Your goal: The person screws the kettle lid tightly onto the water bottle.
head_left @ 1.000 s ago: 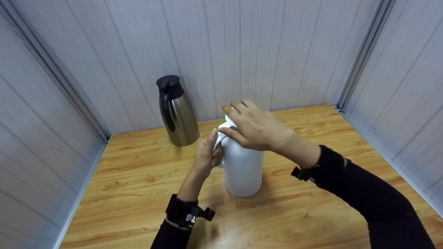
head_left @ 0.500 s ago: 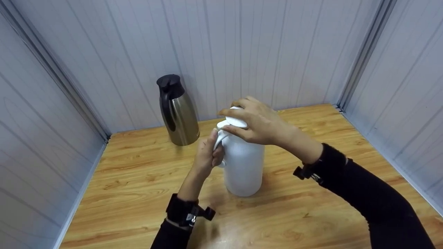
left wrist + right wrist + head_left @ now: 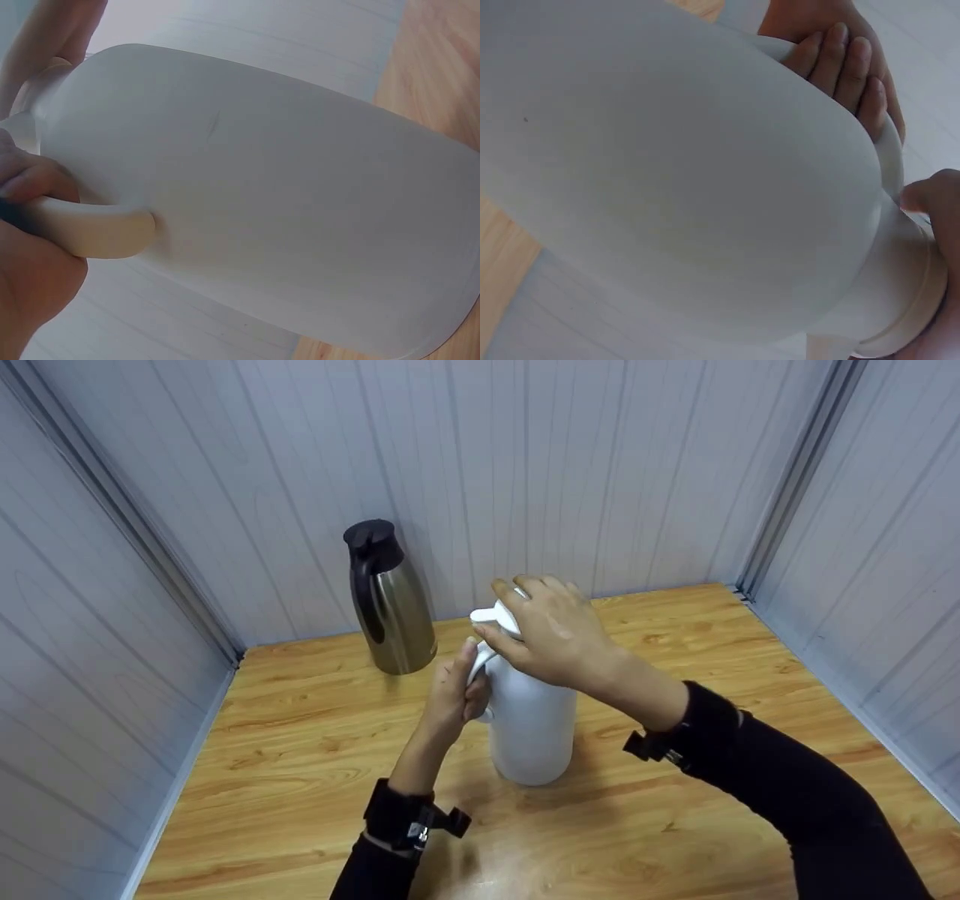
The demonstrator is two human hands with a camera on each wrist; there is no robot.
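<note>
A white thermos jug (image 3: pixel 531 727) stands upright on the wooden table (image 3: pixel 300 750), near its middle. My left hand (image 3: pixel 459 696) grips the jug's white handle (image 3: pixel 90 229) on its left side, fingers curled round it. My right hand (image 3: pixel 551 634) sits on top of the jug and grips its white lid (image 3: pixel 498 619), thumb at the front and fingers over the far side. The jug's body (image 3: pixel 667 172) fills the right wrist view, with the left hand's fingers (image 3: pixel 847 64) on the handle behind it.
A steel jug with a black lid and black handle (image 3: pixel 390 600) stands at the back left, close to the wall. Grey panelled walls (image 3: pixel 112 585) close in the table on the left, back and right.
My right hand has turned on the lid, fingers shifting over it, and the view has edged slightly. The left hand has stayed on the handle and the jug has stayed in place.
</note>
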